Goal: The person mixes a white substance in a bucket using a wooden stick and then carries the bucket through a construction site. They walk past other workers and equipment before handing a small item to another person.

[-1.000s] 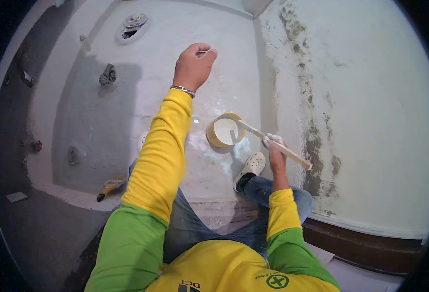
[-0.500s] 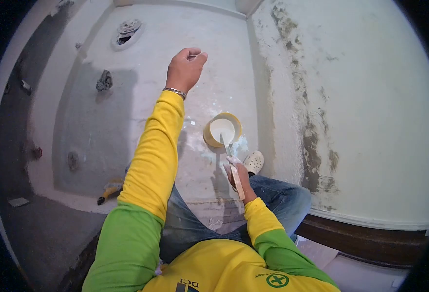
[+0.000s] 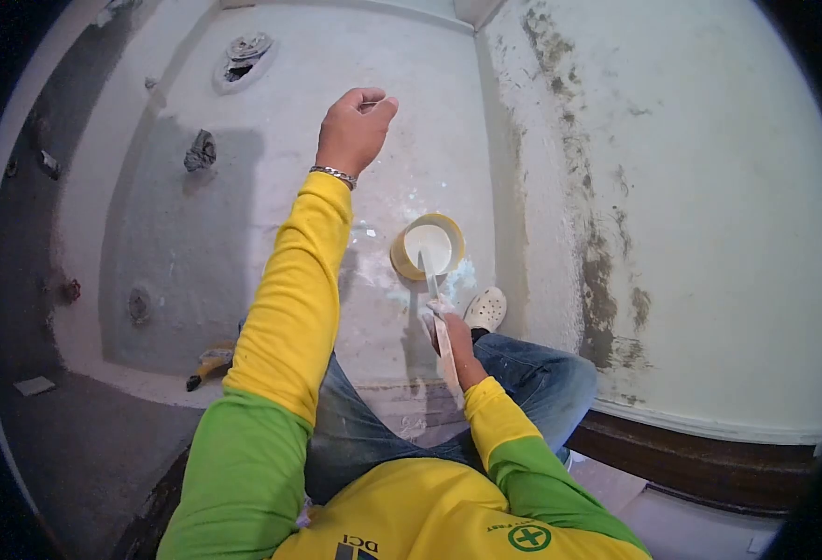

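Note:
My right hand (image 3: 460, 345) is closed around a long, flat stick (image 3: 445, 348) smeared with white. Its far end dips into thick white liquid (image 3: 431, 245) in a yellow bucket (image 3: 400, 259) on the floor. My left hand (image 3: 353, 131) is held out ahead, beyond the bucket and to its left, with a chain bracelet at the wrist. Its fingers are curled in toward the thumb, and I cannot make out whether anything small is between them.
Splashes mark the pale floor (image 3: 336, 327) around the bucket. A white clog (image 3: 487, 308) is close on its right. A yellow-handled brush (image 3: 210, 364), a crumpled grey lump (image 3: 200, 151) and a ragged drain opening (image 3: 241, 65) are at left. A stained wall (image 3: 597, 271) rises at right.
The stick has turned slightly in my right hand, and its dipped end has shifted a little left in the liquid. My left hand has hardly moved.

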The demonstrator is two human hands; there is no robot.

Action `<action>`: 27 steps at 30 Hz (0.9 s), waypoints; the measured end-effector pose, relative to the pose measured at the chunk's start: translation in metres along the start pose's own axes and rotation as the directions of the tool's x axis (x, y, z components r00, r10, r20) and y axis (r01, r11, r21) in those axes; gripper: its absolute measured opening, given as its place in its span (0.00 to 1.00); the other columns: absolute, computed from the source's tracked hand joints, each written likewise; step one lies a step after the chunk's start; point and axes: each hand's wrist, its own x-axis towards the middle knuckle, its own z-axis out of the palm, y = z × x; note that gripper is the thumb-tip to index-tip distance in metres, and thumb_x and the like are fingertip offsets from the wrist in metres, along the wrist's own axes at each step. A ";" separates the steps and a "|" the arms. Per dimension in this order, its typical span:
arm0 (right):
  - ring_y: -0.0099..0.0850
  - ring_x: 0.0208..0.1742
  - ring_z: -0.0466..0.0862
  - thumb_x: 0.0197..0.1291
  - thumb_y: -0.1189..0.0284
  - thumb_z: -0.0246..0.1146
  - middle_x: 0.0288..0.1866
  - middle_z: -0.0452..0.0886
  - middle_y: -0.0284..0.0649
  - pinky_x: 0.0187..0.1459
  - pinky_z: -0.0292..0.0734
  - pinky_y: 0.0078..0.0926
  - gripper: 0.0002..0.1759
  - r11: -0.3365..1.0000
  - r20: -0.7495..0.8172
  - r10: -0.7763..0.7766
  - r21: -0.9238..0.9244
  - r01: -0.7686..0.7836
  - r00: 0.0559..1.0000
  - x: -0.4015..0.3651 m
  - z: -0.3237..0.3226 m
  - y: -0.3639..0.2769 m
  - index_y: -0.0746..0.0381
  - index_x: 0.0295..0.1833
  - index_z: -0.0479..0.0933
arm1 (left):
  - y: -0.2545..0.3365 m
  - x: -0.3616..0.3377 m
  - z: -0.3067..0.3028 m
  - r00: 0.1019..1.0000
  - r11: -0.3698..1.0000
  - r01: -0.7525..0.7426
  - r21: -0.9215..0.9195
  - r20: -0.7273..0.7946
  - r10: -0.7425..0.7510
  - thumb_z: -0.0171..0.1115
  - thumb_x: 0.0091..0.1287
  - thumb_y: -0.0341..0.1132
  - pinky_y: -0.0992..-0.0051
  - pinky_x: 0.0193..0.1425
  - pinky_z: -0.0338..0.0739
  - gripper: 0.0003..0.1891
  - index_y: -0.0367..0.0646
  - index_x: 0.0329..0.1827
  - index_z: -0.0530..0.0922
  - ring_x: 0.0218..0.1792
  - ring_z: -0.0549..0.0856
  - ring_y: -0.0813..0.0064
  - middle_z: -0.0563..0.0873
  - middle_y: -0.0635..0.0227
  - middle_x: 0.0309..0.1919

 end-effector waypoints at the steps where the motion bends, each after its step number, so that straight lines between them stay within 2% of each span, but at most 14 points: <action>1: 0.50 0.52 0.79 0.59 0.69 0.62 0.48 0.80 0.53 0.55 0.74 0.37 0.14 1.000 0.003 -0.001 0.000 0.001 1.000 0.003 0.001 0.001 0.61 0.50 0.78 | 0.000 0.001 0.000 1.000 1.000 -0.014 0.001 0.004 0.014 0.63 0.59 0.46 0.73 0.51 0.76 0.22 0.36 0.49 0.80 0.44 0.84 0.68 0.86 0.58 0.42; 4: 0.51 0.53 0.78 0.59 0.69 0.62 0.49 0.80 0.53 0.55 0.73 0.36 0.14 0.995 0.012 -0.066 -0.078 0.067 0.998 0.000 0.002 0.000 0.63 0.50 0.78 | -0.002 -0.002 -0.001 1.000 1.000 -0.012 0.009 0.003 0.012 0.63 0.59 0.46 0.73 0.51 0.76 0.22 0.37 0.49 0.80 0.44 0.84 0.68 0.86 0.58 0.42; 6: 0.51 0.54 0.78 0.59 0.70 0.62 0.50 0.79 0.54 0.56 0.73 0.36 0.14 0.996 -0.095 -0.083 -0.019 0.082 0.992 0.001 0.002 -0.005 0.64 0.49 0.78 | 0.001 -0.001 0.000 1.000 1.000 -0.013 0.014 -0.003 0.013 0.63 0.59 0.46 0.73 0.51 0.76 0.22 0.37 0.49 0.80 0.44 0.84 0.68 0.86 0.58 0.42; 10: 0.50 0.55 0.78 0.59 0.69 0.61 0.50 0.79 0.55 0.56 0.73 0.36 0.15 0.993 0.010 -0.103 -0.062 0.103 0.995 0.008 -0.002 -0.005 0.65 0.49 0.77 | 0.000 -0.003 -0.002 1.000 1.000 0.005 0.025 -0.002 -0.005 0.62 0.59 0.46 0.72 0.52 0.76 0.22 0.37 0.49 0.80 0.44 0.84 0.67 0.86 0.58 0.42; 12: 0.50 0.55 0.78 0.60 0.69 0.61 0.50 0.79 0.56 0.57 0.73 0.36 0.15 0.979 -0.154 -0.202 -0.039 0.198 0.967 0.009 -0.003 -0.004 0.67 0.50 0.77 | 0.002 -0.002 -0.002 1.000 0.998 -0.020 0.052 -0.011 0.021 0.62 0.59 0.46 0.72 0.52 0.76 0.22 0.37 0.49 0.80 0.45 0.84 0.67 0.86 0.58 0.43; 13: 0.50 0.55 0.78 0.61 0.69 0.60 0.50 0.79 0.55 0.56 0.73 0.36 0.16 0.981 -0.116 -0.170 -0.113 0.157 0.979 0.011 -0.007 -0.005 0.68 0.51 0.76 | 0.002 -0.001 -0.001 1.000 0.999 -0.010 0.043 -0.006 0.011 0.62 0.59 0.46 0.72 0.52 0.76 0.22 0.37 0.49 0.80 0.45 0.84 0.67 0.86 0.58 0.43; 15: 0.50 0.54 0.78 0.62 0.69 0.60 0.50 0.79 0.55 0.56 0.73 0.36 0.16 0.981 -0.089 -0.181 -0.091 0.173 0.979 0.011 -0.004 -0.001 0.68 0.51 0.75 | -0.002 -0.002 -0.003 1.000 0.999 0.007 0.032 0.000 -0.007 0.62 0.59 0.46 0.72 0.52 0.76 0.22 0.38 0.49 0.80 0.45 0.84 0.67 0.85 0.57 0.43; 17: 0.50 0.54 0.79 0.62 0.69 0.60 0.49 0.79 0.55 0.56 0.73 0.36 0.16 0.980 -0.075 -0.192 -0.070 0.187 0.979 0.008 -0.002 0.005 0.68 0.51 0.75 | -0.002 0.000 -0.002 0.999 0.998 -0.037 0.046 -0.009 0.037 0.62 0.59 0.46 0.72 0.52 0.76 0.22 0.38 0.49 0.80 0.45 0.84 0.67 0.86 0.57 0.43; 19: 0.49 0.53 0.79 0.62 0.69 0.60 0.49 0.79 0.55 0.55 0.73 0.35 0.15 0.978 -0.217 -0.210 -0.057 0.203 0.953 0.006 -0.006 -0.005 0.67 0.51 0.76 | 0.000 -0.001 -0.001 1.000 0.999 -0.025 0.042 -0.001 0.025 0.62 0.59 0.46 0.72 0.52 0.76 0.22 0.37 0.49 0.80 0.46 0.84 0.66 0.86 0.57 0.43; 20: 0.49 0.53 0.79 0.62 0.69 0.60 0.49 0.79 0.55 0.55 0.73 0.35 0.15 0.977 -0.219 -0.212 -0.057 0.204 0.953 0.005 -0.008 -0.009 0.67 0.51 0.76 | -0.001 -0.002 -0.002 1.000 0.999 -0.005 0.040 0.002 0.005 0.62 0.60 0.46 0.71 0.52 0.76 0.22 0.37 0.49 0.80 0.46 0.84 0.66 0.86 0.57 0.42; 22: 0.50 0.52 0.79 0.62 0.70 0.60 0.49 0.80 0.55 0.53 0.74 0.34 0.15 0.995 -0.034 -0.085 -0.052 0.084 0.996 0.003 -0.011 -0.011 0.65 0.52 0.76 | -0.006 0.000 -0.003 0.999 0.997 -0.050 0.059 -0.001 0.050 0.62 0.60 0.46 0.72 0.51 0.76 0.22 0.37 0.49 0.80 0.44 0.84 0.67 0.86 0.57 0.41; 24: 0.50 0.52 0.79 0.61 0.70 0.60 0.49 0.79 0.55 0.53 0.74 0.34 0.15 0.991 -0.120 -0.134 -0.028 0.131 0.984 0.000 -0.012 -0.011 0.65 0.52 0.76 | -0.005 -0.001 -0.004 0.994 0.991 -0.105 0.077 0.009 0.105 0.62 0.60 0.46 0.72 0.50 0.77 0.22 0.36 0.48 0.80 0.42 0.85 0.68 0.86 0.57 0.40; 26: 0.50 0.52 0.79 0.61 0.70 0.60 0.50 0.79 0.55 0.53 0.74 0.34 0.16 0.982 -0.204 -0.188 -0.010 0.190 0.961 -0.001 -0.010 -0.008 0.64 0.53 0.76 | -0.002 -0.004 -0.010 1.000 1.000 -0.002 0.009 0.015 0.002 0.64 0.59 0.45 0.74 0.46 0.78 0.21 0.36 0.48 0.80 0.38 0.85 0.70 0.86 0.57 0.39; 27: 0.50 0.52 0.79 0.61 0.69 0.60 0.50 0.79 0.55 0.53 0.74 0.34 0.16 0.998 -0.121 -0.051 -0.031 0.048 0.991 -0.003 -0.009 -0.009 0.64 0.53 0.76 | -0.007 -0.002 -0.014 0.999 0.999 -0.036 0.031 0.007 0.036 0.65 0.59 0.43 0.75 0.42 0.79 0.21 0.35 0.48 0.80 0.34 0.85 0.73 0.86 0.58 0.38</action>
